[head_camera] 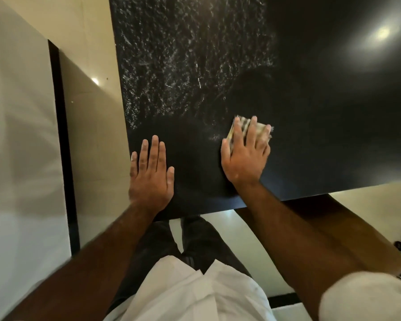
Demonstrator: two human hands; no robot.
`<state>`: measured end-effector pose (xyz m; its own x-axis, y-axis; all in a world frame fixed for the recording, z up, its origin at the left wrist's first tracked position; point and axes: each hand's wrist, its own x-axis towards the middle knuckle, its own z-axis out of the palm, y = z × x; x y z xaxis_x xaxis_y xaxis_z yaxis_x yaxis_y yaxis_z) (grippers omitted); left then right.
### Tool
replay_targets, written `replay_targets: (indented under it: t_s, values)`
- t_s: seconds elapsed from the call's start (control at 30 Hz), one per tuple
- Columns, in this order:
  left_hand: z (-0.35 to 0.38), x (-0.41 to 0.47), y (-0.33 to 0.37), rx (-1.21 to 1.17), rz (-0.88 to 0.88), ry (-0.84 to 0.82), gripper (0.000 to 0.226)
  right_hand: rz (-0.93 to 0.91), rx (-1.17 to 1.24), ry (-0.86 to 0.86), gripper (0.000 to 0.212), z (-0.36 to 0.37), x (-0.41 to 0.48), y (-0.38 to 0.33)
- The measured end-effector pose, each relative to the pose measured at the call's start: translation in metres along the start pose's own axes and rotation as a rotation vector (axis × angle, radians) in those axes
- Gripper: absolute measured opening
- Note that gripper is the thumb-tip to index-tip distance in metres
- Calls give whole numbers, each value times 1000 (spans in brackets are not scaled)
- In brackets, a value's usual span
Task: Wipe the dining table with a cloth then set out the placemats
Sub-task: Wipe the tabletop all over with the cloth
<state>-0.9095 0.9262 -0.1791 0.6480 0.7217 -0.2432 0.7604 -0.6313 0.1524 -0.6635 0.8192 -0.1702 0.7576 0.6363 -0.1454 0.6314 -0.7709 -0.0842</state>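
The black dining table (310, 112) fills the upper right of the head view. Whitish streaks and droplets (183, 54) cover its far left part. A folded, striped pale cloth (242, 125) lies on the table near the front edge. My right hand (245, 156) presses flat on the cloth, fingers spread over it; most of the cloth is hidden under the hand. My left hand (152, 174) rests flat on the table near its left front corner, fingers apart, holding nothing. No placemats are in view.
A pale wall (19, 135) with a dark vertical strip (63, 147) stands close on the left. Glossy cream floor tiles (95, 126) show between wall and table. My legs and shoes (190, 237) stand at the table's front edge.
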Motion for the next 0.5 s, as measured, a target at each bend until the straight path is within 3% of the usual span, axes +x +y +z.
replay_targets:
  t_s: [0.1,0.27,0.4,0.5]
  values:
    - [0,-1,2,8,-6,10,79,-48,21,50,69,5,19,-40]
    - [-1,-2,1,1,5,13,79,-343,78,-18,72,10,-21,-74]
    - [0,-2,-1,-24,17,30,79,-476,83,-124,75,10,-69,-42]
    - [1,0,-1,-38,11,39,78,-402,30,-139,77,5,-71,-3]
